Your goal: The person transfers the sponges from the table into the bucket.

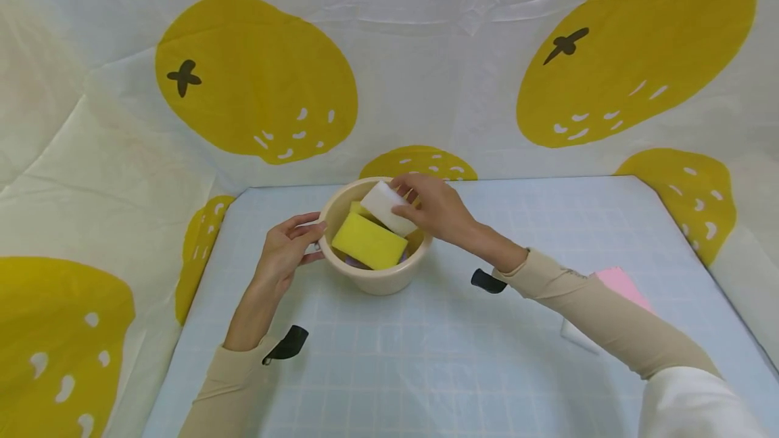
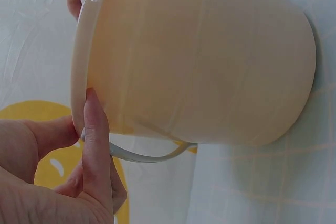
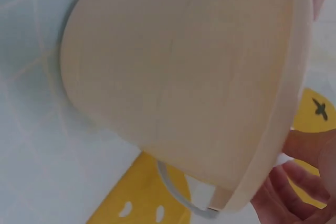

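A cream plastic bucket (image 1: 379,282) stands upright on the table. At its left side my left hand (image 1: 285,249) pinches the rim between thumb and fingers; the left wrist view shows one fingertip (image 2: 94,103) against the outer wall. My right hand (image 1: 437,209) reaches over the far right rim and holds a white sponge (image 1: 385,205), thumb on its near side, tilted inside the bucket mouth. Below it lies a yellow sponge (image 1: 369,240) with more yellow behind and a bit of purple underneath. The wrist views show the bucket's pale handle (image 2: 152,158) hanging down.
Under my right forearm, a pink item (image 1: 621,285) and a white-edged item (image 1: 581,338) lie partly hidden on the light blue gridded table (image 1: 389,370). A white sheet (image 1: 426,86) printed with yellow fruit rises behind the table and along its sides.
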{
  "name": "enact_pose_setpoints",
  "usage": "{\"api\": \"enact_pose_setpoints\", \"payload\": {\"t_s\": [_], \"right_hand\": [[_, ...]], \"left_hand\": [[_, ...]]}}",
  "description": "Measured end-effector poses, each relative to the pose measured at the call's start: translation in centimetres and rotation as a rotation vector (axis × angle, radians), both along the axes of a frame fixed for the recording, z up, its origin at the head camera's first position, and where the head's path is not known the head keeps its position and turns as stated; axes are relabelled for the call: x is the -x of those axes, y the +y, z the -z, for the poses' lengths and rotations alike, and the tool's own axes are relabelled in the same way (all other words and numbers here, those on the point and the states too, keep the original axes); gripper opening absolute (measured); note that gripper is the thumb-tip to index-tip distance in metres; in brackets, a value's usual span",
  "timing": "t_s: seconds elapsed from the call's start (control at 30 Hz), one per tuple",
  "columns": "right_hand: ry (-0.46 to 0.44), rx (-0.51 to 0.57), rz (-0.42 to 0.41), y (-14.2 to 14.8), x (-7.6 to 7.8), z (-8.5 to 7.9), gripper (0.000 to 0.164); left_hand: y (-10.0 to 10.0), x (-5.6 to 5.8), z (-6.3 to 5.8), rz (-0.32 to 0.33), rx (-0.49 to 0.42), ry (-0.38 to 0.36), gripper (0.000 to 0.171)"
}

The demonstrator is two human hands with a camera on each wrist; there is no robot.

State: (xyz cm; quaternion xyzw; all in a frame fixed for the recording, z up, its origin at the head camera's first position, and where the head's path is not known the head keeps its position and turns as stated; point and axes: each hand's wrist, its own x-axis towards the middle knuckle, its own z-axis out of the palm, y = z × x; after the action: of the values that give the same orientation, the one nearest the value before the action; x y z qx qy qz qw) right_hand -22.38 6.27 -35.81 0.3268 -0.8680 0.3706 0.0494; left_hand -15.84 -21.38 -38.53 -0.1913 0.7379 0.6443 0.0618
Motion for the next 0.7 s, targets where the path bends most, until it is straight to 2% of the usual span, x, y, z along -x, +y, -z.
{"api": "enact_pose_setpoints", "payload": {"t_s": [0.1,0.2,0.53,0.7], "right_hand": [[0.044,-0.019,0.015,-0.3,-0.3,0.5,0.038],[0.051,-0.011,0.002,-0.4,-0.5,0.6,0.037],[0.004,-0.035,-0.142,0.6,-0.1,-0.2,0.039],[-0.042,-0.056,-0.158,0.4,0.6,-0.3,0.038]], "left_hand": [[0.0,0.0,0.0,-0.003,0.006,-0.008,0.050],[0.0,0.1,0.1,-0.006,0.010,-0.010,0.049],[0.1,0.0,0.0,-0.006,0.002,-0.001,0.050],[0.1,-0.1,0.0,-0.010,0.004,-0.009,0.048]]}}
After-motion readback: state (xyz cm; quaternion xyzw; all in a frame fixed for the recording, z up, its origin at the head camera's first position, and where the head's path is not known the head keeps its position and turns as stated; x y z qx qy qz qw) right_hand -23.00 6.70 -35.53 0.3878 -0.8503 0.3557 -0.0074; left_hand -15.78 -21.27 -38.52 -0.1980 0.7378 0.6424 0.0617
